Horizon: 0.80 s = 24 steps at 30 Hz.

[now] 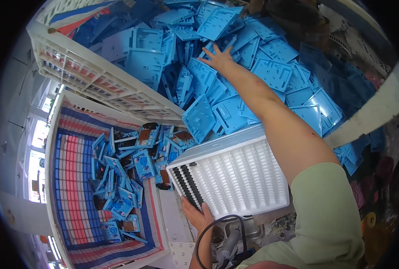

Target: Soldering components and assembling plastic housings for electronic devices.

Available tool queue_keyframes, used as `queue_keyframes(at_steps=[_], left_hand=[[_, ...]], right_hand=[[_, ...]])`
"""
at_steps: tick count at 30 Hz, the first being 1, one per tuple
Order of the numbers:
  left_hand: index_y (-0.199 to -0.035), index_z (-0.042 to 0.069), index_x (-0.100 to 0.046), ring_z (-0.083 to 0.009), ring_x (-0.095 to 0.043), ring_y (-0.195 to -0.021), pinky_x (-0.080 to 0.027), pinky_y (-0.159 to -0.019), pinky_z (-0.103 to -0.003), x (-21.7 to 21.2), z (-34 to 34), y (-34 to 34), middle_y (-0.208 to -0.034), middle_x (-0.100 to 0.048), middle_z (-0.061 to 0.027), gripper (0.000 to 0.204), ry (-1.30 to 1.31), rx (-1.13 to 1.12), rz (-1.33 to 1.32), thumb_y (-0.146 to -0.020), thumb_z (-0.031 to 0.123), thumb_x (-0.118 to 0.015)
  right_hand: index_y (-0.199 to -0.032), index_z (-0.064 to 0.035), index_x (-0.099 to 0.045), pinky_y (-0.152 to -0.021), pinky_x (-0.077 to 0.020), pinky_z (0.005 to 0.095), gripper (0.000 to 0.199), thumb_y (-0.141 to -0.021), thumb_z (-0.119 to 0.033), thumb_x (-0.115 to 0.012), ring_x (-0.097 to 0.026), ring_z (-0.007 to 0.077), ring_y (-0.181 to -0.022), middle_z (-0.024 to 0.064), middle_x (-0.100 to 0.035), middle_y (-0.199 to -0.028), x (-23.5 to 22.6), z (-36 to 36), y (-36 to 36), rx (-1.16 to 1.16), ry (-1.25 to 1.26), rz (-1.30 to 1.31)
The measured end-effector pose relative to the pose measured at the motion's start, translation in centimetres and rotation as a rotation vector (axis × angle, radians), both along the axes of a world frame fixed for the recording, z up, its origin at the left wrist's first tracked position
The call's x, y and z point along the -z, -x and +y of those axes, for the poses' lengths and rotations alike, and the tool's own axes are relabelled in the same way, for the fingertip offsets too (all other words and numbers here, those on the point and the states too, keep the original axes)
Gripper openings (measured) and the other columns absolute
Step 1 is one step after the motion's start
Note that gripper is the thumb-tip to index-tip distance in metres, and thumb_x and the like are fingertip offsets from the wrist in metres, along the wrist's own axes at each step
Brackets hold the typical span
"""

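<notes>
My right arm stretches far forward, and my right hand (218,59) lies over a big heap of light blue plastic panels (228,110) with its fingers spread. The panels are flat, with raised ribs and small slots, and lie at all angles. Close to me, a white tray (235,179) with rows of ridges is tilted. Black pieces (188,184) fill the rows at its left side. At the tray's lower left corner my left hand (198,218) grips the edge, thumb and fingers apart along it. Part of the tray's right side is hidden behind my right arm.
At left stands a white crate (56,179) lined with striped woven sheeting, holding several blue printed pieces (123,197) with brown and black parts. A white slatted crate wall (105,76) separates it from the heap. A grey tool with a black cable (231,244) lies near me beside a metal dish (253,231).
</notes>
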<state>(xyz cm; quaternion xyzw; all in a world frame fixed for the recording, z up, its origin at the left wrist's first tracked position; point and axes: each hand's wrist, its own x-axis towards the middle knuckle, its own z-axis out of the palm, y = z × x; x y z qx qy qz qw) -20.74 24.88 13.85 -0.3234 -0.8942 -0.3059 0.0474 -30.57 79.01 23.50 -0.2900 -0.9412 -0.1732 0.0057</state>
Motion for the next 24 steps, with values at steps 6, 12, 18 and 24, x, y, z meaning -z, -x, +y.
queue_keyframes(at_steps=[6,12,18,24], left_hand=[[-0.154,-0.009,-0.019,-0.0503,-0.036,-0.133,-0.026,-0.114,-0.055,0.3,0.0,-0.3,-0.146,-0.034,-0.0355,0.080,-0.006,-0.025,0.003,-0.091,0.021,-0.059],[-0.154,-0.009,-0.017,-0.0485,-0.037,-0.134,-0.027,-0.116,-0.051,0.2,-0.2,-0.3,-0.144,-0.034,-0.0350,0.078,0.014,-0.036,0.025,-0.092,0.019,-0.056],[-0.153,-0.008,-0.021,-0.0499,-0.036,-0.135,-0.026,-0.115,-0.053,0.4,-0.2,0.0,-0.147,-0.034,-0.0354,0.077,0.011,-0.037,0.062,-0.093,0.022,-0.057],[-0.153,-0.009,-0.022,-0.0505,-0.034,-0.137,-0.025,-0.116,-0.053,0.5,-0.2,-0.1,-0.149,-0.033,-0.0359,0.074,0.021,-0.024,0.071,-0.095,0.022,-0.056]], right_hand=[[-0.161,-0.0333,-0.011,-0.090,-0.0481,0.0754,0.113,-0.075,-0.020,-0.084,-0.031,0.0496,-0.140,0.0091,-0.018,-0.163,-2.7,-0.9,4.4,0.134,0.273,0.000],[-0.158,-0.0352,-0.023,-0.086,-0.0524,0.0727,0.099,-0.079,-0.016,-0.079,-0.043,0.0515,-0.134,0.0091,-0.013,-0.165,-1.1,-0.9,4.1,0.185,0.331,0.091],[-0.156,-0.0277,-0.027,-0.056,-0.0596,0.0611,0.087,-0.084,-0.012,-0.072,-0.060,0.0503,-0.116,0.0155,-0.028,-0.159,0.4,-0.6,1.3,0.161,0.173,-0.079],[-0.146,-0.0235,-0.043,-0.062,-0.0578,0.0609,0.070,-0.083,-0.019,-0.073,-0.060,0.0506,-0.111,0.0156,-0.031,-0.156,0.4,-6.2,-3.9,0.153,0.056,-0.107]])
